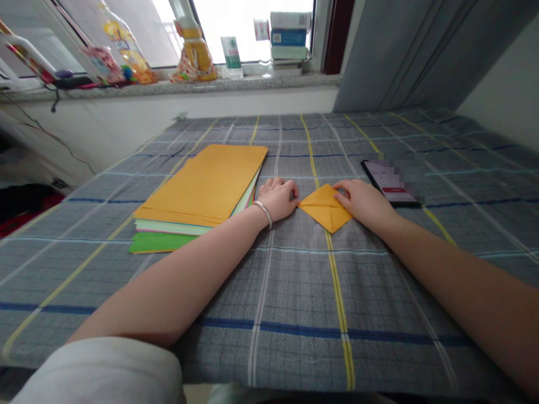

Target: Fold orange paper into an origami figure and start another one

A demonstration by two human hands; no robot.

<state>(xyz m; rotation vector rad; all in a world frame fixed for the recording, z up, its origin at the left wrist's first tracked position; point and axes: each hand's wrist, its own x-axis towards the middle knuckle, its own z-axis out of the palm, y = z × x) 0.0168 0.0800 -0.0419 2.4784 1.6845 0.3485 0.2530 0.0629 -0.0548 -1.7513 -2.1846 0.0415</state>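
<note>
On the cloth (303, 292), the folded paper (328, 216) is held at its left corner by the left hand (278, 199) and at its right side by the right hand (362, 201). Left of the grip, a paper stack (206, 182) is placed; right and slightly beyond, a phone (385, 182). Well behind the grip, bottles (130, 53) are stood on a windowsill (252, 84).

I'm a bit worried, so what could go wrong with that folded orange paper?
The folded orange paper could slide crooked, since the left hand and right hand touch only its sides. The left hand might bump the paper stack close beside it and shift some sheets. The right hand could nudge the nearby phone.
</note>
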